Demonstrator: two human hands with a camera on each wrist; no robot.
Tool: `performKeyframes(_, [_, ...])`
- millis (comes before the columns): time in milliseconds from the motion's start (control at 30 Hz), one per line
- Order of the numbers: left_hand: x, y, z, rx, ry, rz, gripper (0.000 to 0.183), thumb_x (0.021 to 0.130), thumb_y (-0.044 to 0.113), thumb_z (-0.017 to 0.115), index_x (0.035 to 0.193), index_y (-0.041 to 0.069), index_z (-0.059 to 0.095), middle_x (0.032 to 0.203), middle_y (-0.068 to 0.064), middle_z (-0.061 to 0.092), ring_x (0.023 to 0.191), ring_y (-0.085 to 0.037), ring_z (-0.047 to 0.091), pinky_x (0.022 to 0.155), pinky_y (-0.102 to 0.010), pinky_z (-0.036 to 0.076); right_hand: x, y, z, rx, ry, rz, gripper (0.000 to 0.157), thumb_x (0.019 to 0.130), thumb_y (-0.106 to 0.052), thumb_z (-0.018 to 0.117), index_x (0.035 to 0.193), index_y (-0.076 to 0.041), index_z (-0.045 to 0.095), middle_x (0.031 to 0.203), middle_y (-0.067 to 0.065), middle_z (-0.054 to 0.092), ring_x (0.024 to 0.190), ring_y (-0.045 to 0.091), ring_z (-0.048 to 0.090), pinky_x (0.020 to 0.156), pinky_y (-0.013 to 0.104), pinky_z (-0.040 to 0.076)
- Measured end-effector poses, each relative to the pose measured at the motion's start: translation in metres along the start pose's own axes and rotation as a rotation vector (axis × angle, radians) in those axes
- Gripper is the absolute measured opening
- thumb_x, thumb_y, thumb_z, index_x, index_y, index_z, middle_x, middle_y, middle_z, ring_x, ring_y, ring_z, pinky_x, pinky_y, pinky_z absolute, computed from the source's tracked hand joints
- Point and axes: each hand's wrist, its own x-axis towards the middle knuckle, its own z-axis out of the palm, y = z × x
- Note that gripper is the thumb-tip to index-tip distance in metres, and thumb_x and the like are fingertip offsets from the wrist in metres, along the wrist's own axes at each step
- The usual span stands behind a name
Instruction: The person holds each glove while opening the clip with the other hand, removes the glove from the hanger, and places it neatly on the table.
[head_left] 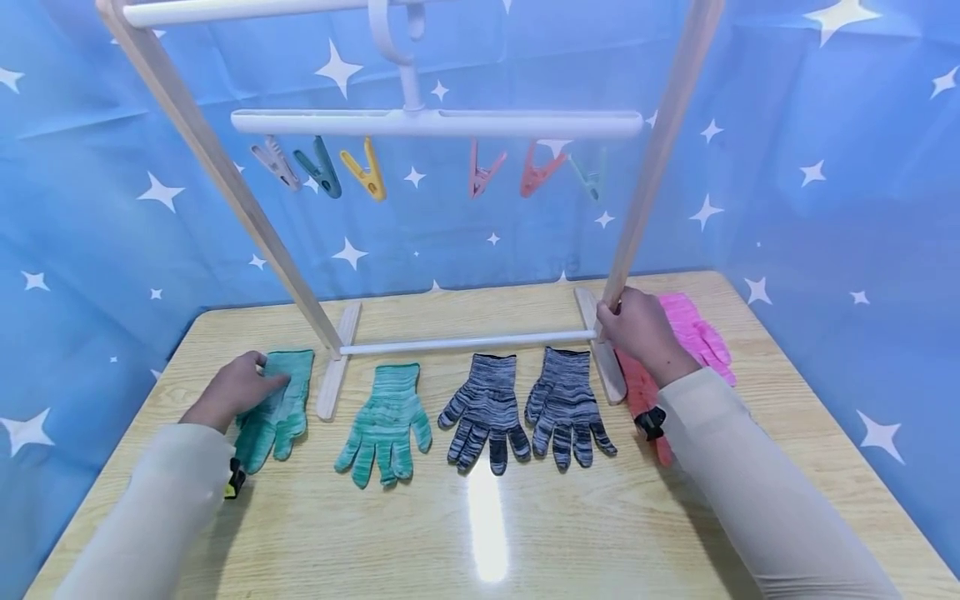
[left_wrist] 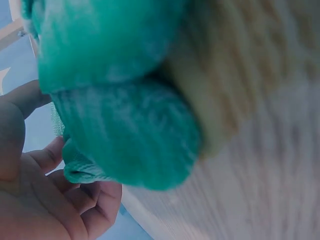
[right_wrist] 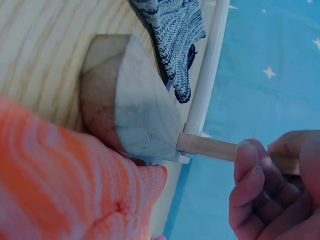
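Note:
At the left, my left hand (head_left: pixel 238 387) pinches the edge of a green knit glove (head_left: pixel 288 396) that lies on the table. The left wrist view shows this glove (left_wrist: pixel 125 130) close up, thumb and index finger at its edge. My right hand (head_left: pixel 645 333) grips the right wooden post (head_left: pixel 651 158) of a rack, low down; in the right wrist view, curled fingers wrap the post (right_wrist: pixel 210 147) above its wooden foot (right_wrist: pixel 145 100). Under the right forearm lies an orange-red glove (head_left: pixel 637 387), partly hidden, with a pink glove (head_left: pixel 697 333) behind it.
Between the hands lie another green glove (head_left: pixel 386 425) and two grey-black gloves (head_left: pixel 487 408). A white hanger (head_left: pixel 450 123) with several coloured clothespins (head_left: pixel 367 171) hangs from the rack's top bar (head_left: pixel 247 10). A white lower bar (head_left: pixel 465 342) joins the posts. Blue star-patterned cloth (head_left: pixel 825 250) surrounds the table.

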Motion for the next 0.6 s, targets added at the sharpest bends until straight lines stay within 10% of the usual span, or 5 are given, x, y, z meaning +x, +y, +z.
performKeyframes(400, [-0.002,0.001,-0.001,-0.023,-0.013,-0.037,0.075,0.101,0.048,0.049,0.142,-0.012,0.033,0.126,-0.034,0.050,0.094,-0.035,0.054,0.071,-0.041,0.047,0.005,0.003,0.004,0.008,-0.010,0.011,0.038,0.105,-0.024,0.041,0.121,0.008,0.056,0.073,0.018,0.062,0.052,0.018,0.053,0.040,0.030,0.039])
performKeyframes(600, [-0.005,0.010,-0.007,-0.006,0.016,-0.030,0.079,0.103,0.057,0.033,0.149,-0.008,0.028,0.141,-0.037,0.042,0.119,-0.052,0.050,0.087,-0.062,0.045,0.003,0.012,0.005,-0.021,0.024,0.000,0.037,0.106,-0.024,0.040,0.120,0.006,0.057,0.077,0.021,0.065,0.049,0.019,0.051,0.039,0.029,0.036])
